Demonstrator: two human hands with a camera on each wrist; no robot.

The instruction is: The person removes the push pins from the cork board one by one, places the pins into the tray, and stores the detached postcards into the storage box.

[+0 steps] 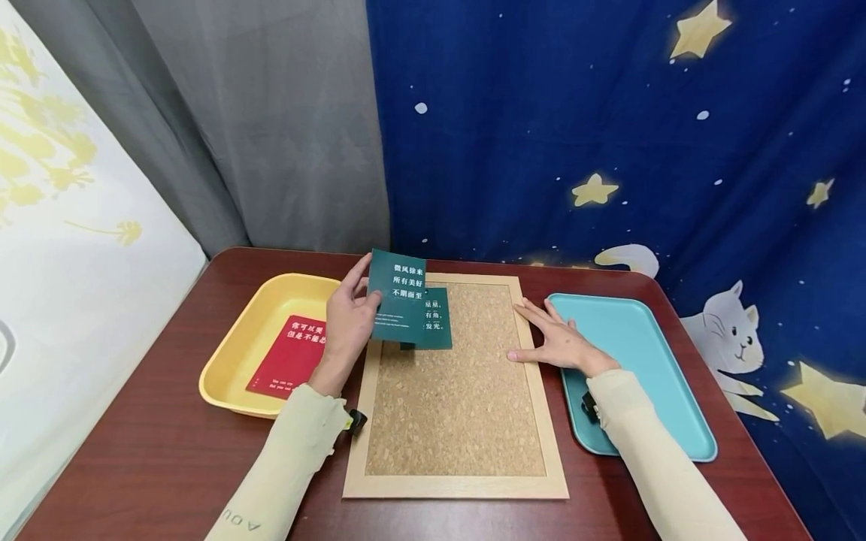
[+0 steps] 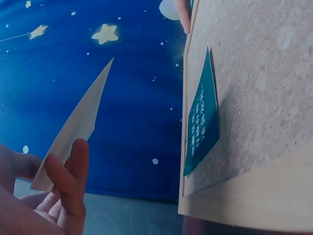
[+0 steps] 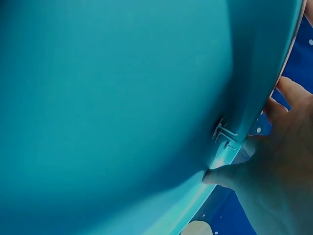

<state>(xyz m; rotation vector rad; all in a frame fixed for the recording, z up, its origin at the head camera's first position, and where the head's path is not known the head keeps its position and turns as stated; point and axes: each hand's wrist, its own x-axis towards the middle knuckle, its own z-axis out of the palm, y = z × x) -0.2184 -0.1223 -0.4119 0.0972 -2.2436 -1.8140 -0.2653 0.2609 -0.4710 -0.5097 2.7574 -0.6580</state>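
My left hand (image 1: 352, 315) pinches a dark green card (image 1: 399, 304) printed with white characters, raised over the upper left of a cork board (image 1: 460, 413). In the left wrist view the pale back of this held card tilts upward from the fingers (image 2: 78, 166). Behind it, a second green card (image 2: 204, 117) lies at the top of the cork, partly covered by the held one in the head view. My right hand (image 1: 558, 342) spreads straight fingers over the board's right wooden frame, with the thumb touching it; nothing is in its grip.
Left of the board sits a yellow tray (image 1: 216, 368) holding a red card (image 1: 284, 361). A blue tray (image 1: 649, 361) stands on the right, under my right forearm. Small metallic pieces (image 3: 225, 133) show inside its edge. Curtains (image 1: 473, 150) hang behind the table.
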